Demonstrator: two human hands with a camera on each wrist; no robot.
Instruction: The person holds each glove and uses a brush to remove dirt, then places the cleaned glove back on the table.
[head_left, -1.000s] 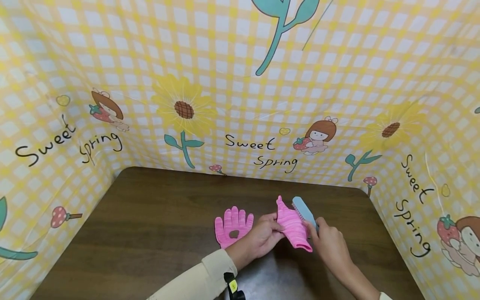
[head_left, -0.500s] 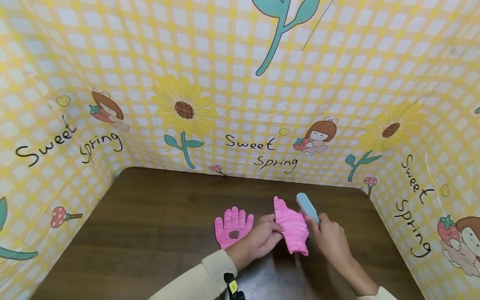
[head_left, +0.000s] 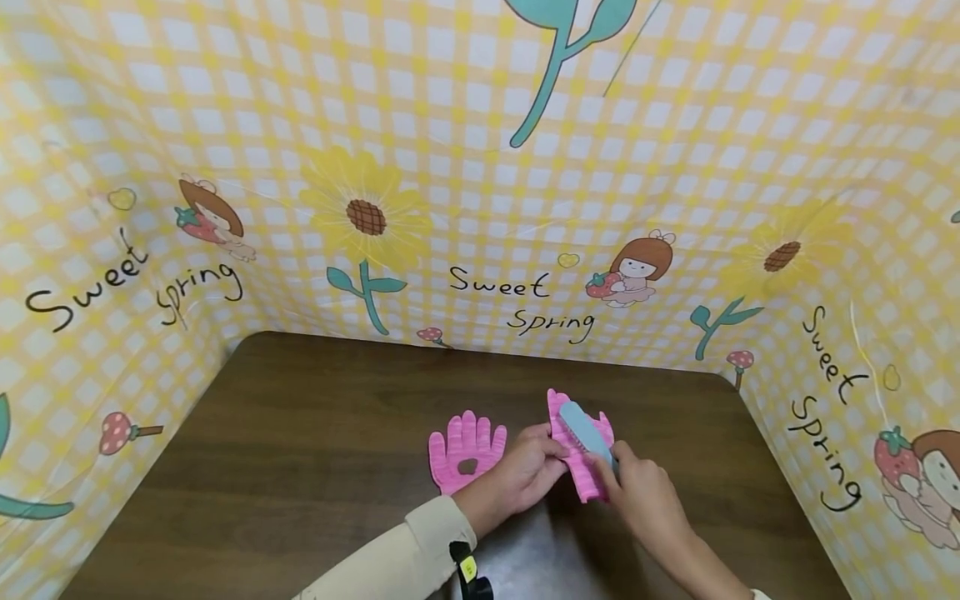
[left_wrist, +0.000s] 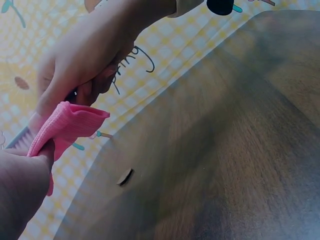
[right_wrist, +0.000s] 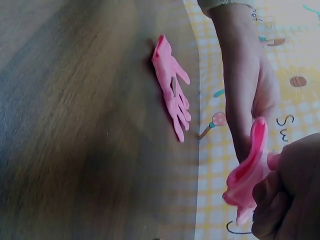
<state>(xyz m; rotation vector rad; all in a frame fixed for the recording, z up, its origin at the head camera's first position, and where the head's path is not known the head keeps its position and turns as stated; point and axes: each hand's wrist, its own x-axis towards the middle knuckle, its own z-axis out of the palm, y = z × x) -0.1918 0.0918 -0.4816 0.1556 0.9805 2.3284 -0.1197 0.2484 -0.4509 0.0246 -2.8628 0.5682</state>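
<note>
My left hand (head_left: 525, 471) pinches a pink knit glove (head_left: 587, 485) by its left edge, holding it up over the table with the cuff downward. In my right hand (head_left: 643, 498) is a light blue brush (head_left: 587, 429), gripped by its handle. Its bristles face left and lie against the glove, and its back covers part of the knit. The left wrist view shows the cuff opening of the glove (left_wrist: 70, 125) and a bit of bristle (left_wrist: 22, 140) behind it. A second pink glove (head_left: 450, 475) lies flat on the table, partly behind my left forearm, with a brown patch (head_left: 468, 467) on its palm.
The dark wooden table (head_left: 315, 433) is enclosed by a yellow checked cloth (head_left: 480, 208) at the back and sides. A small brown flat piece (left_wrist: 125, 176) lies on the table in the left wrist view. A black wrist camera (head_left: 471, 575) sits at my left cuff.
The brush was lifted off to the right of the held glove, then came back left across its face. The held glove has shifted and creased under it. The glove on the table stays put.
</note>
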